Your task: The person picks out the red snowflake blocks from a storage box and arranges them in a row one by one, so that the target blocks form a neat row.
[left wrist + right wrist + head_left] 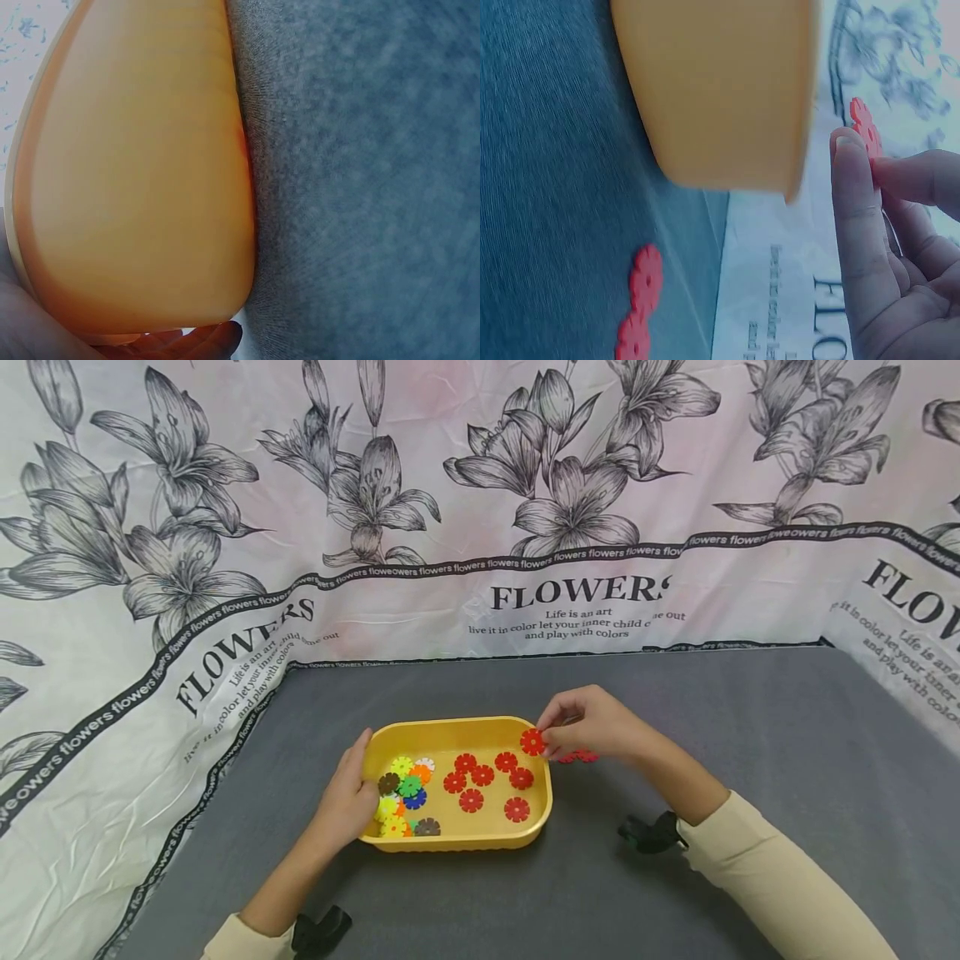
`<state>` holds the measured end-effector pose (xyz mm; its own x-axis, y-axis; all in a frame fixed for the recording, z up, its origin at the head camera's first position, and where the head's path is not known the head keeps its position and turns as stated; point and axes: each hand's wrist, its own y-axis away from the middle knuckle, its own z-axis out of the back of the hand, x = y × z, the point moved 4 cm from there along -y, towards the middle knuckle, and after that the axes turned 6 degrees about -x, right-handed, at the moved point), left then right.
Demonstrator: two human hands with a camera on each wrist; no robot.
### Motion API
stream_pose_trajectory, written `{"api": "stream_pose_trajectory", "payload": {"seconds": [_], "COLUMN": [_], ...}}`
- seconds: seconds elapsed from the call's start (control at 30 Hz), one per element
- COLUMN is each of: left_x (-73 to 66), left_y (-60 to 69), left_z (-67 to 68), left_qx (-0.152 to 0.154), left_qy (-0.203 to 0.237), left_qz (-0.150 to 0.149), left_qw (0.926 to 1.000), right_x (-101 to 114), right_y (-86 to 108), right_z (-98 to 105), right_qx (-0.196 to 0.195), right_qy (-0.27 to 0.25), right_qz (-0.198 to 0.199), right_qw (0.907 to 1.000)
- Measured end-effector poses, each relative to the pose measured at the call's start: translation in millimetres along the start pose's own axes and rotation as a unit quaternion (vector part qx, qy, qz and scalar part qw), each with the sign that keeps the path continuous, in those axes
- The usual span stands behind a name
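Observation:
A yellow tray holds red notched discs spread over its middle and right, and a mixed-colour cluster at its left end. My left hand grips the tray's left end, thumb over the rim; in the left wrist view fingers curl around the tray's end. Between thumb and fingertips, my right hand pinches a red disc at the tray's right rim. The right wrist view shows that disc in the right hand, beside the tray.
On the grey table, right of the tray, lie red discs partly behind my right hand; two show in the right wrist view. A flower-printed cloth stands behind the table. Black straps hang at both wrists.

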<state>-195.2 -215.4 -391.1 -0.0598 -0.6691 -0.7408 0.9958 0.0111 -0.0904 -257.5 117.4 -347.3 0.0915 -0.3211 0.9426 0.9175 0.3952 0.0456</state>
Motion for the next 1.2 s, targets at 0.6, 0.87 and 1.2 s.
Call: {"api": "stream_pose_trajectory", "payload": {"seconds": [0.6,0.87,1.2], "left_x": [-1.5,-3.1,-5.0], "left_y": [-0.1,2.4,3.2], "left_z": [-0.1,0.7,1.1], "left_qx": [-0.002,-0.005,-0.006], "left_qy": [0.008,0.004,-0.001], "left_qz": [-0.004,-0.006,-0.005], "left_qw": [1.0,1.0,1.0], "right_x": [-12,-20,-28], "right_y": [4.5,4.5,7.6], "right_z": [37,49,63], "right_qx": [-0.037,-0.03,-0.032], "right_qy": [-0.004,-0.016,0.033], "right_qz": [-0.008,-0.003,-0.024], "right_qw": [0.9993,0.9994,0.9986]}}
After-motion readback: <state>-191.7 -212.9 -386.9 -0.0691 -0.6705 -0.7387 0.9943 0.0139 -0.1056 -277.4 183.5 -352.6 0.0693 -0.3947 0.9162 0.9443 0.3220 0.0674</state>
